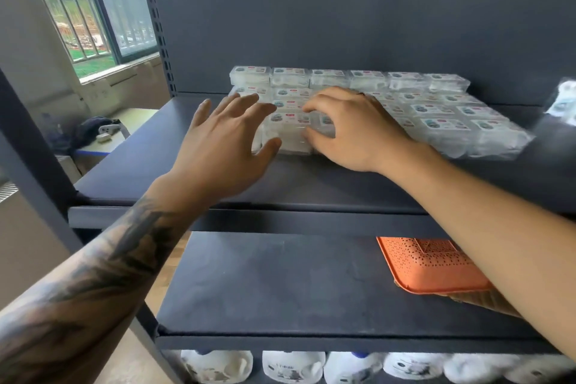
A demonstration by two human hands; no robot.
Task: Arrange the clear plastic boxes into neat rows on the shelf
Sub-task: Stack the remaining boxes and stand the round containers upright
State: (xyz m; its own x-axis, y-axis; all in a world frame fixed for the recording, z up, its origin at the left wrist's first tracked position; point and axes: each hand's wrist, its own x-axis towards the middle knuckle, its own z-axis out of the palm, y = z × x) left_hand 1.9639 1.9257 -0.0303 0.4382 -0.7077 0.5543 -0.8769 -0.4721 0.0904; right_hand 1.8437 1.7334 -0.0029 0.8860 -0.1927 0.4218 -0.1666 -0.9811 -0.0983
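Several clear plastic boxes (442, 121) with small printed labels lie in rows on the dark upper shelf (187, 165), reaching back to the rear panel. My left hand (224, 146) hovers with fingers spread at the left edge of the block, its thumb next to the front box (291, 134). My right hand (349, 128) rests over the front rows with curled fingers, fingertips and thumb pinching that same front box from the right. A blurred box (564, 101) lies apart at the far right.
An orange perforated basket (433, 265) lies on the lower shelf (265, 284) at right. White jugs (293, 366) line the bottom level. A slotted upright post (159, 25) stands at left, with a window and a low table holding a dark bag beyond.
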